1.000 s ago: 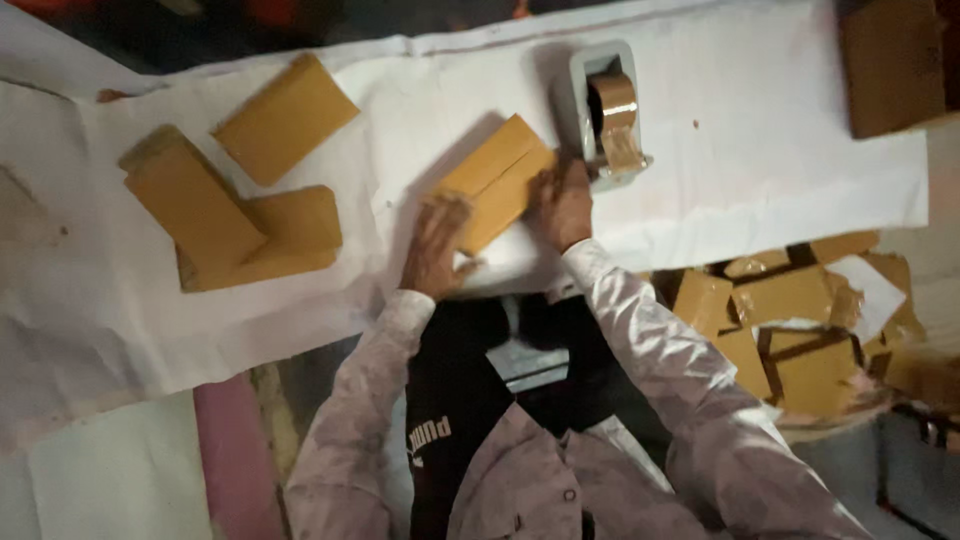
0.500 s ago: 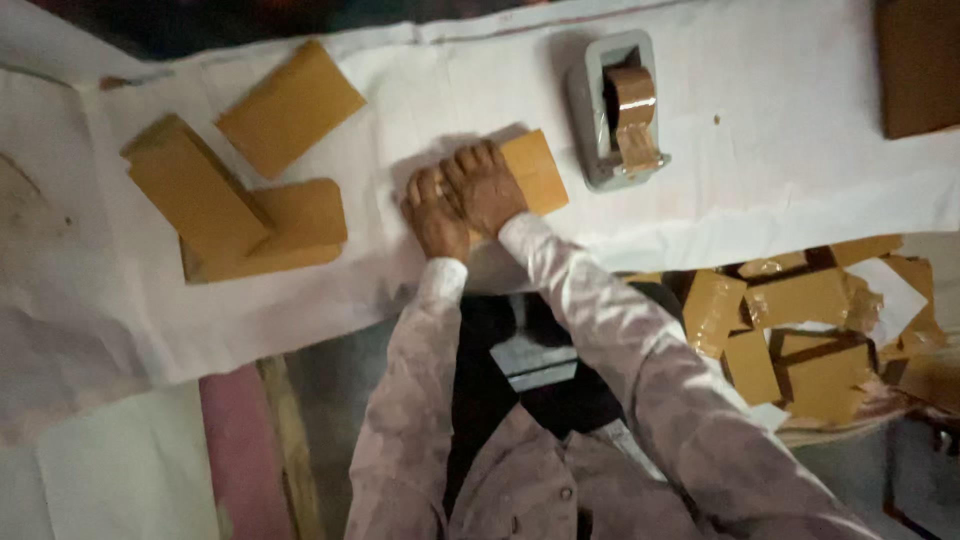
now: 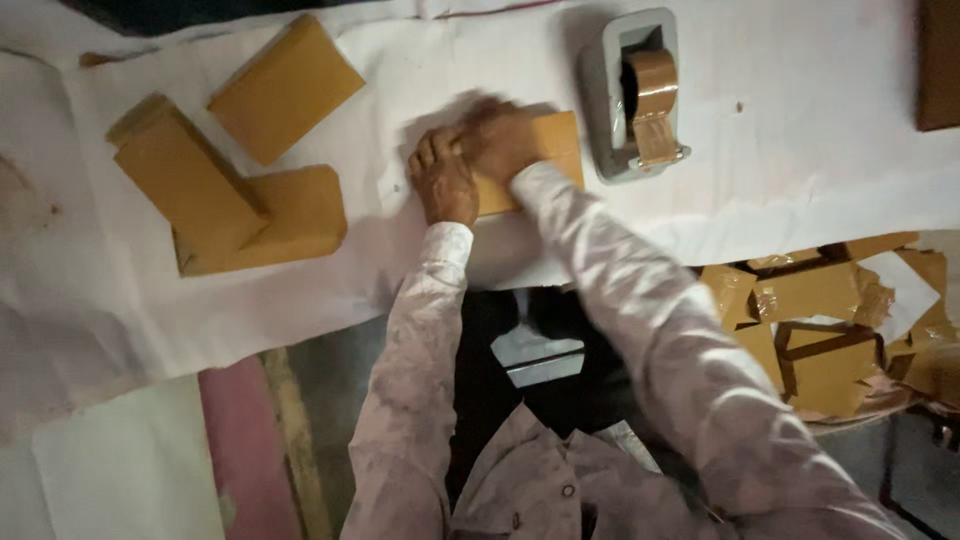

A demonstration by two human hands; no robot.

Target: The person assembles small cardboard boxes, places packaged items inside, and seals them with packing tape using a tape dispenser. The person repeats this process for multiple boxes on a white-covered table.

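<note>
A brown paper-wrapped packet lies on the white sheet in the middle of the table. My left hand presses down on its left end with the fingers spread flat. My right hand lies across the packet's top, blurred, its palm on the wrapping. Most of the packet is hidden under both hands. A grey tape dispenser with a roll of brown tape stands just right of the packet.
Three more brown wrapped packets lie at the left, two overlapping. A heap of taped brown packets sits below the table's edge at the right. A dark brown box is at the far right.
The packet has turned from a slant to lie nearly level. My right hand has moved from its right end onto its top, close beside my left hand. The view has shifted slightly.
</note>
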